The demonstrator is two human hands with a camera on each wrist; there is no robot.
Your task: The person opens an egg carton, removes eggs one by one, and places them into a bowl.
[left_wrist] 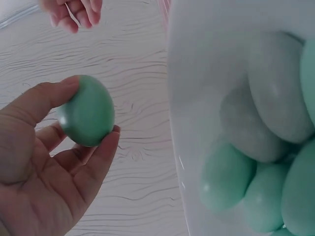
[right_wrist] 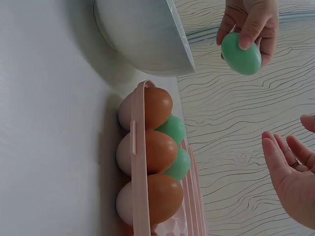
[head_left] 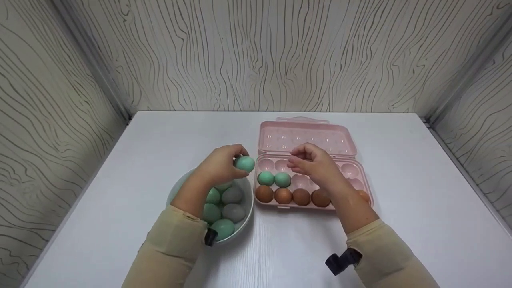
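A green egg [head_left: 245, 164] is pinched between the thumb and fingers of my left hand [head_left: 225, 162], above the right rim of a white bowl [head_left: 250, 208]. The left wrist view shows the same green egg [left_wrist: 88, 111] gripped by its ends. My right hand [head_left: 314, 162] hovers over the pink egg carton [head_left: 368, 188] with its fingers loosely bent and nothing in them. In the carton, brown eggs [head_left: 283, 196] line the front row and two green eggs [head_left: 274, 179] sit at the left of the middle row. My right forearm hides part of the carton.
Inside the bowl lie several green eggs [head_left: 223, 229] and grey eggs [head_left: 233, 212]. The carton's lid [head_left: 306, 138] is folded back behind it. Both stand on a white table [head_left: 280, 248], with wood-patterned walls [head_left: 256, 56] at the back and sides.
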